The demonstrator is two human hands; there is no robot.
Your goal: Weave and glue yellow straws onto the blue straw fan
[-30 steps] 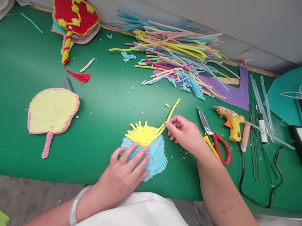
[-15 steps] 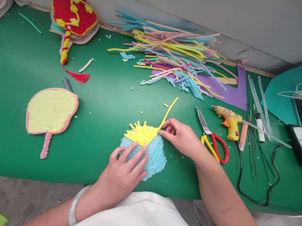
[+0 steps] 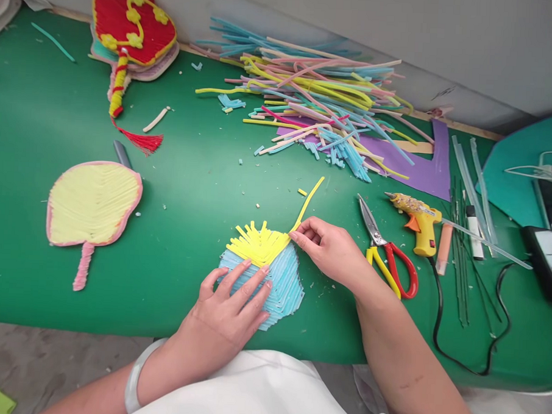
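Note:
A blue fan-shaped panel point(image 3: 284, 283) of side-by-side fuzzy strips lies on the green table. Short yellow strips point(image 3: 256, 246) cover its far part in a V pattern. My left hand point(image 3: 235, 312) rests on the panel with fingers spread, holding it flat and hiding part of it. A long yellow pipe cleaner point(image 3: 309, 201) runs along the right side of the V, its free end pointing away past the panel. My right hand point(image 3: 322, 245) pinches this pipe cleaner between thumb and forefinger at the panel's upper right edge.
Scissors point(image 3: 386, 251) and a yellow glue gun point(image 3: 419, 222) with a black cord lie at the right. Behind is a heap of coloured pipe cleaners point(image 3: 309, 80) on a purple sheet point(image 3: 435, 171). Leftward are a yellow fan point(image 3: 93, 202) and a red fan point(image 3: 128, 23).
My right thumb and fingers have drawn slightly closer together on the yellow pipe cleaner. My left hand stays in place, and the view has shifted a little.

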